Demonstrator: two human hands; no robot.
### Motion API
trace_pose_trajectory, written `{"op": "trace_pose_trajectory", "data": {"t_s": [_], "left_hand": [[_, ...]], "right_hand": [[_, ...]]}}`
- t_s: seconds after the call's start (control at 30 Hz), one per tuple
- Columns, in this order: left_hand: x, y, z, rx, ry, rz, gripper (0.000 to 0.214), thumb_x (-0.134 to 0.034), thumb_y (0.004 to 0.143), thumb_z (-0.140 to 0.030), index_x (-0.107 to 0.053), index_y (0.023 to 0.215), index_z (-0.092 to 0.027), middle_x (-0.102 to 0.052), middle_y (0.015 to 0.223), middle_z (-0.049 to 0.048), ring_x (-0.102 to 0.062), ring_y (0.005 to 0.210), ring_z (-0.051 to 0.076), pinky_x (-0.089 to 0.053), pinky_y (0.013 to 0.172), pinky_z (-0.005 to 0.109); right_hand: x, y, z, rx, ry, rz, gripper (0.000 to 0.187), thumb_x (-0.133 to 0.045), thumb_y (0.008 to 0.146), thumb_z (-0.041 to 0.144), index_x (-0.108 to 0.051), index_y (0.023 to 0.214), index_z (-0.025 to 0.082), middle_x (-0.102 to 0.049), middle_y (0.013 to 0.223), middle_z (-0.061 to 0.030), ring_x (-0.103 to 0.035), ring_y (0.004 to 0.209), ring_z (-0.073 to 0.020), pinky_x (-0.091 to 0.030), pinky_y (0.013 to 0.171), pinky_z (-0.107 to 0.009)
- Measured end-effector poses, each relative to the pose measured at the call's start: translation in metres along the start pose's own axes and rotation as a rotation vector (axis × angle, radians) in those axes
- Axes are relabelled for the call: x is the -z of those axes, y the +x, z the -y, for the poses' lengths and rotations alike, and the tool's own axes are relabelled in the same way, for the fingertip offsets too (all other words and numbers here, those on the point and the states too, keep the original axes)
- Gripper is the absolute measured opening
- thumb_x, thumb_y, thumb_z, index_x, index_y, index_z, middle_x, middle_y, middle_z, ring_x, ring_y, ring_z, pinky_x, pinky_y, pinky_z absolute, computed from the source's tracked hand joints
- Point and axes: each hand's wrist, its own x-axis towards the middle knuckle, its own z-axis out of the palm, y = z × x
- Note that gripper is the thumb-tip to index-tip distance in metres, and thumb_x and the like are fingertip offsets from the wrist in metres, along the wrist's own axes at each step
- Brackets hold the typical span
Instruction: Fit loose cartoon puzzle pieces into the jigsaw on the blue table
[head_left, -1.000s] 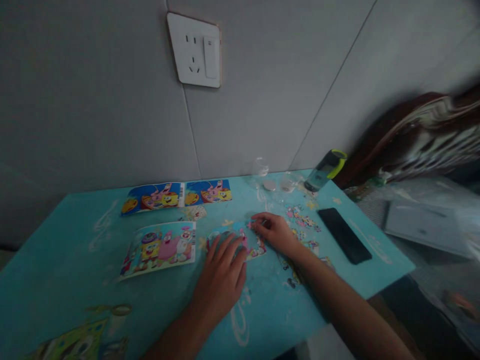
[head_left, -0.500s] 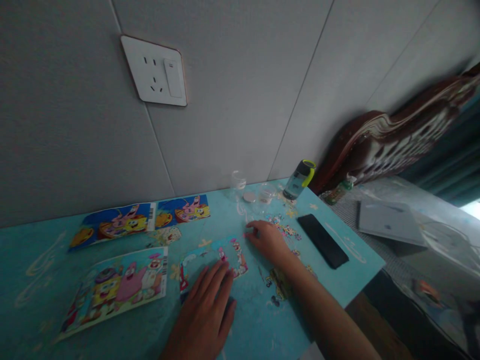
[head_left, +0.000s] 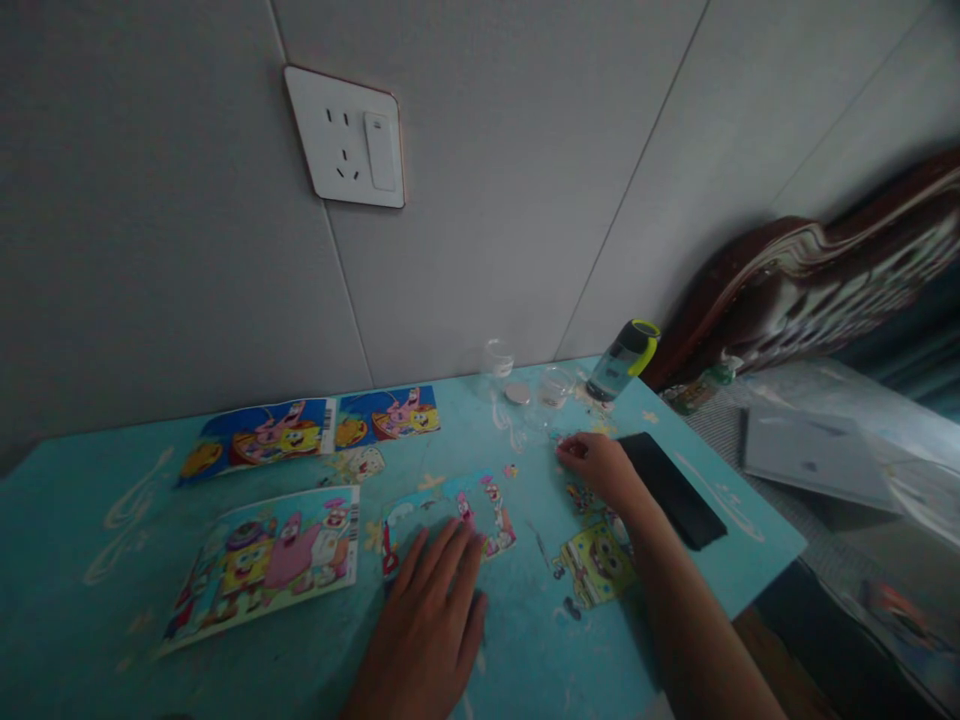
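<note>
My left hand [head_left: 431,610] lies flat, fingers stretched out, over the lower part of a partly assembled jigsaw puzzle [head_left: 495,515] with a cartoon border and a bare middle. My right hand [head_left: 596,462] is at the loose puzzle pieces to the right, its fingertips pinched together; what they hold, if anything, is hidden. A single puzzle piece [head_left: 511,470] rests just off the puzzle's upper right corner. Below my right hand lies a yellow SpongeBob puzzle [head_left: 600,565], partly covered by my forearm. To the left is a cartoon picture sheet [head_left: 281,560].
Another picture sheet [head_left: 259,440] and a blue boat puzzle [head_left: 386,415] lie along the wall. Clear plastic cups [head_left: 498,358], a round lid [head_left: 517,393] and a water bottle [head_left: 622,360] stand at the back. A black phone-like slab [head_left: 675,490] lies near the right edge.
My right hand has moved right, from beside the puzzle to the loose pieces. A small piece now shows where its fingers were. My left hand stays on the puzzle; the view has shifted slightly.
</note>
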Motion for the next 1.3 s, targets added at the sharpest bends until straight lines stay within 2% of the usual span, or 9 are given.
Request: {"op": "trace_pose_trajectory", "data": {"t_s": [0.23, 0.43, 0.57, 0.73, 0.8, 0.9, 1.03, 1.3], "left_hand": [[0.007, 0.002, -0.002, 0.002, -0.031, 0.022, 0.046, -0.055, 0.096, -0.031, -0.054, 0.140, -0.018, -0.048, 0.154, 0.0097, -0.044, 0.141, 0.028, -0.039, 0.115, 0.053], [0.013, 0.004, -0.006, 0.043, -0.057, 0.077, 0.045, -0.053, 0.097, -0.029, -0.053, 0.141, -0.017, -0.048, 0.153, 0.0113, -0.042, 0.142, 0.028, -0.039, 0.116, 0.054], [0.017, 0.007, -0.010, 0.089, -0.112, 0.126, 0.045, -0.053, 0.098, -0.030, -0.053, 0.141, -0.017, -0.048, 0.153, 0.0129, -0.042, 0.143, 0.029, -0.037, 0.118, 0.056], [0.022, 0.010, -0.012, 0.133, -0.184, 0.130, 0.042, -0.050, 0.100, -0.031, -0.053, 0.140, -0.018, -0.048, 0.153, 0.0115, -0.040, 0.144, 0.028, -0.032, 0.121, 0.056], [0.024, 0.011, -0.012, 0.120, -0.197, 0.132, 0.041, -0.049, 0.100, -0.028, -0.053, 0.139, -0.017, -0.050, 0.151, 0.0115, -0.040, 0.144, 0.028, -0.031, 0.121, 0.056], [0.025, 0.012, -0.011, 0.094, -0.218, 0.131, 0.037, -0.048, 0.100, -0.025, -0.056, 0.135, -0.017, -0.054, 0.146, 0.0110, -0.042, 0.142, 0.028, -0.029, 0.122, 0.055], [0.027, 0.012, -0.012, 0.084, -0.238, 0.109, 0.035, -0.049, 0.099, -0.022, -0.058, 0.133, -0.016, -0.057, 0.141, 0.0103, -0.045, 0.139, 0.028, -0.029, 0.122, 0.054], [0.024, 0.007, -0.018, 0.070, -0.273, 0.096, 0.031, -0.052, 0.099, -0.023, -0.059, 0.129, -0.017, -0.059, 0.137, 0.0107, -0.046, 0.138, 0.028, -0.027, 0.123, 0.055]], "right_hand": [[-0.002, 0.002, -0.001, -0.002, 0.006, -0.005, 0.024, -0.068, 0.084, 0.036, -0.077, 0.099, 0.019, -0.075, 0.084, -0.0066, -0.066, 0.073, -0.0193, -0.042, 0.067, -0.029], [0.003, 0.001, 0.001, -0.014, 0.052, -0.044, 0.017, -0.070, 0.081, 0.034, -0.075, 0.085, 0.018, -0.074, 0.079, -0.0069, -0.066, 0.071, -0.0210, -0.043, 0.067, -0.031], [0.007, 0.000, 0.012, 0.003, 0.115, -0.057, 0.022, -0.069, 0.083, 0.039, -0.075, 0.085, 0.018, -0.075, 0.081, -0.0077, -0.066, 0.071, -0.0212, -0.045, 0.067, -0.032], [-0.003, -0.018, 0.053, 0.233, 0.436, 0.138, 0.032, -0.068, 0.088, 0.046, -0.076, 0.106, 0.021, -0.074, 0.083, -0.0028, -0.061, 0.066, -0.0153, -0.046, 0.062, -0.028], [-0.008, -0.029, 0.070, 0.275, 0.560, 0.221, 0.031, -0.068, 0.088, 0.046, -0.077, 0.107, 0.022, -0.074, 0.081, -0.0022, -0.059, 0.063, -0.0139, -0.046, 0.060, -0.027], [-0.014, -0.039, 0.084, 0.232, 0.689, 0.325, 0.032, -0.070, 0.088, 0.046, -0.078, 0.104, 0.020, -0.075, 0.081, -0.0028, -0.056, 0.058, -0.0119, -0.048, 0.057, -0.026], [-0.015, -0.038, 0.085, 0.160, 0.816, 0.414, 0.032, -0.074, 0.084, 0.046, -0.078, 0.099, 0.018, -0.076, 0.084, -0.0047, -0.058, 0.056, -0.0109, -0.050, 0.056, -0.026], [-0.013, -0.036, 0.084, 0.127, 0.820, 0.391, 0.033, -0.074, 0.082, 0.047, -0.076, 0.098, 0.018, -0.078, 0.089, -0.0064, -0.060, 0.055, -0.0112, -0.052, 0.057, -0.027]]}}
